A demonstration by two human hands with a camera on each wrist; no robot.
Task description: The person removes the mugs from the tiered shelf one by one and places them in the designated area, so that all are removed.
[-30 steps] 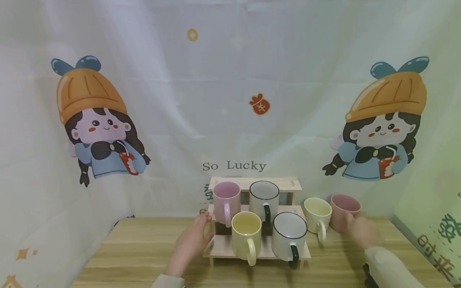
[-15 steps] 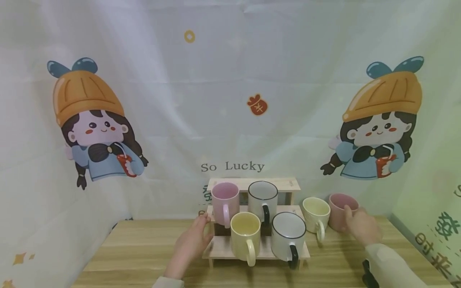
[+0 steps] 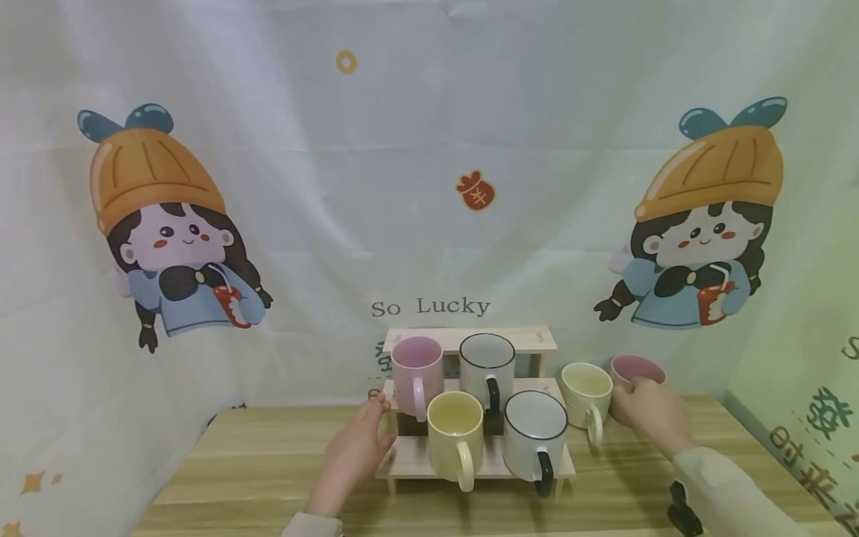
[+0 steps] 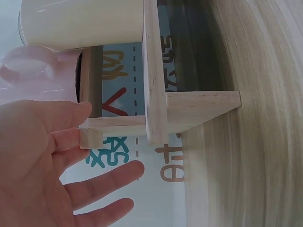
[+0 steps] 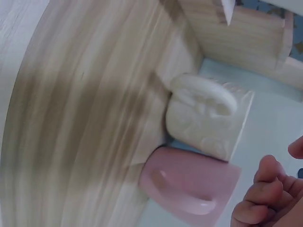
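My left hand (image 3: 357,447) is at the left end of a stepped wooden rack (image 3: 470,339), pinching the end of a shelf between thumb and first fingers; the other fingers stretch out free in the left wrist view. Over on the right, my right hand (image 3: 651,418) hovers at a dusky pink mug (image 3: 637,368), covering much of its front in the head view. The right wrist view shows its fingers (image 5: 260,198) loosely curled above the mug's rim, holding nothing. Against that mug stands a cream mug (image 5: 203,116) with a raised pattern, handle facing me.
On the rack's middle step stand a light pink mug (image 3: 417,377) and a black-rimmed white mug (image 3: 485,365). A yellow mug (image 3: 450,436) and another black-rimmed white mug (image 3: 530,436) occupy the lowest step. A printed cloth (image 3: 429,224) hangs behind the wood-grain table (image 3: 268,462).
My right hand has shifted slightly left across the front of the dusky pink mug, its pointing finger now folded in. The left hand stays at the rack; the head view moves slightly.
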